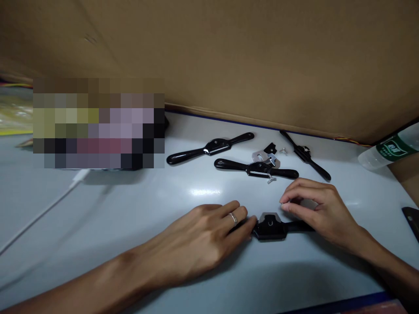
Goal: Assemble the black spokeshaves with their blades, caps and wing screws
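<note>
A black spokeshave body (271, 226) lies on the pale table between my hands. My left hand (209, 237), with a ring on one finger, rests over its left handle, fingers curled down on it. My right hand (316, 207) covers its right handle, and its fingertips are pinched together just above the tool, on something too small to make out. Behind lie three more black spokeshaves: one (211, 147) at the left, one (257, 168) in the middle, one (306, 155) at the right. A loose metal blade (262, 155) and small screws lie among them.
A brown cardboard wall (229, 56) rises behind the table. A plastic water bottle (389, 150) lies at the right. A white cable (42, 213) runs across the left. A dark object (413, 220) pokes in at the right edge. A blurred-out area sits at the left.
</note>
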`<state>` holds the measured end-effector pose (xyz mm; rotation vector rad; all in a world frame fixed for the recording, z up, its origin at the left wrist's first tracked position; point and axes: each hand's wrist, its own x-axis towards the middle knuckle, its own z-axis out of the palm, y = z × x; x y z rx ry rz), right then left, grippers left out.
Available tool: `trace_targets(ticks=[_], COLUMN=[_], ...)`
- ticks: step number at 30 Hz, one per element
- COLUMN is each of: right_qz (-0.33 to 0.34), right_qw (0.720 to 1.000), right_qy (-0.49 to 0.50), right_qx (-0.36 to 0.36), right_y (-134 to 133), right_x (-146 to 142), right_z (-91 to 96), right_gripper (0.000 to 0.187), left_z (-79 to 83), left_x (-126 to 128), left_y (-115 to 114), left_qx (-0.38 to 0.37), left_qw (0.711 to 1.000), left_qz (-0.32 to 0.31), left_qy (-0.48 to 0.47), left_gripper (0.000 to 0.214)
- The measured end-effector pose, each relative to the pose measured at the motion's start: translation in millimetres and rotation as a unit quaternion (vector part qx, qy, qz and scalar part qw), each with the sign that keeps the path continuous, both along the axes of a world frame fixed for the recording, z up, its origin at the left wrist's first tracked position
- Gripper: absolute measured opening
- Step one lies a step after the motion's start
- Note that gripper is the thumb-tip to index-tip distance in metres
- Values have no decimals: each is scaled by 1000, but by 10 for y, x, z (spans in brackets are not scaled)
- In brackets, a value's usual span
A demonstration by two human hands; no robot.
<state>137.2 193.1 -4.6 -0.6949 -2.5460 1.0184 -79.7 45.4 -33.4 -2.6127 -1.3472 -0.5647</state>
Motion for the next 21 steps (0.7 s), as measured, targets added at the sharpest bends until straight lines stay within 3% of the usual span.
trace_targets(ticks=[9, 15, 21], right_qz=[19, 53, 14], right_qw=[998, 997, 999], right_qy=[35, 58, 32], right_qx=[-54, -2, -41], right_y=[-184, -234, -216], right_x=[-58, -61, -55], right_z=[-13, -21, -3], right_gripper=[10, 12, 12], left_z=[-7, -4, -4], left_x=[-3, -1, 3], left_y=[-4, -10, -4], left_qx=[-7, -7, -4], left_qw=[1000, 1000, 1000], left_qz=[3, 2, 3], left_qy=[3, -3, -3], left_gripper=[22, 24, 25])
